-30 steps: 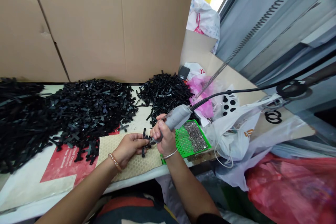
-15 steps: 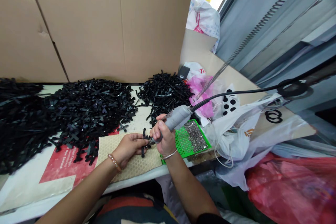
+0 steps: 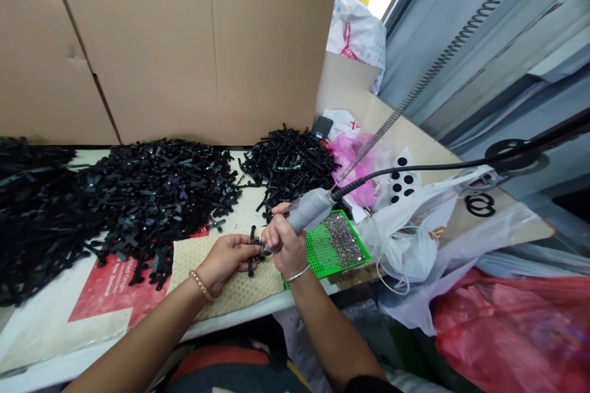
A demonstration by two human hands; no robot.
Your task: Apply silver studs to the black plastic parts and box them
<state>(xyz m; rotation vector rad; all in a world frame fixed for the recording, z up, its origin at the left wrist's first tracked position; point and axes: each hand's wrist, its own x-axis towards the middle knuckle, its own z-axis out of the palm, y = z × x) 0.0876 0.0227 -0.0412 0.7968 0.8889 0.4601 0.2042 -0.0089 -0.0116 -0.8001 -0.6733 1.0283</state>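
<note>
In my right hand [image 3: 286, 244] is a grey electric screwdriver [image 3: 310, 209], its tip pointing down to the left. The tip meets a small black plastic part [image 3: 251, 265], which the fingers of my left hand [image 3: 233, 256] pinch from the left side. This part lies over a beige dimpled mat [image 3: 221, 299]; its exact shape is partly hidden by my fingers and the tool. Just right of my right hand sits a green perforated tray [image 3: 318, 245] with many small metal screws [image 3: 343, 239] gathered at its right side.
Heaps of black plastic parts [image 3: 161, 190] cover the table's left and back, with a smaller pile [image 3: 290, 159] behind my hands. A tall cardboard sheet [image 3: 161, 43] stands behind. A coil spring [image 3: 415, 92] and a black cable [image 3: 424, 166] run from the screwdriver; plastic bags [image 3: 405, 245] lie right.
The screwdriver and my right hand have shifted very slightly down and to the left. My left hand stays in place on the black part.
</note>
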